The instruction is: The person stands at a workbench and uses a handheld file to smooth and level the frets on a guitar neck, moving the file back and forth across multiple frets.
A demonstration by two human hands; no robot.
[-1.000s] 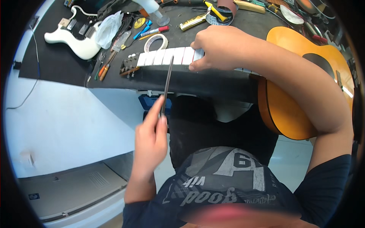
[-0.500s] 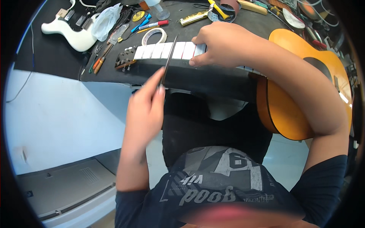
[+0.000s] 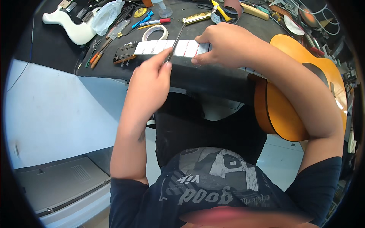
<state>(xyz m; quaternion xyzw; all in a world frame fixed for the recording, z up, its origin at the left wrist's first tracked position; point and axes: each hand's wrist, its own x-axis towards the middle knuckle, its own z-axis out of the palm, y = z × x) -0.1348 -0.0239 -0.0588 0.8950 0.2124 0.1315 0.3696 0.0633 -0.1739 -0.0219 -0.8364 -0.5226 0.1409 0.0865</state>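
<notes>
An acoustic guitar [image 3: 284, 117] lies across the bench, its orange body at the right and its headstock [image 3: 124, 55] toward the left. White strips [image 3: 180, 48] cover much of the fretboard, with thin fret lines between them. My left hand [image 3: 151, 81] is closed on a slim dark file [image 3: 177, 42], which slants across the neck and points away from me. Whether the file touches a fret is hard to tell. My right hand [image 3: 230, 45] grips the guitar neck, thumb at the near edge and fingertips at the far edge.
Behind the headstock lies a roll of masking tape [image 3: 165, 35], beside markers [image 3: 155, 22] and a yellow tape measure [image 3: 140, 13]. A white electric guitar body [image 3: 76, 30] rests at the far left. Screwdrivers [image 3: 98, 59] and several other tools crowd the bench.
My left hand has moved away from me and slightly right, pushing the file farther across the neck. My right hand keeps its hold on the neck. The view has shifted a little.
</notes>
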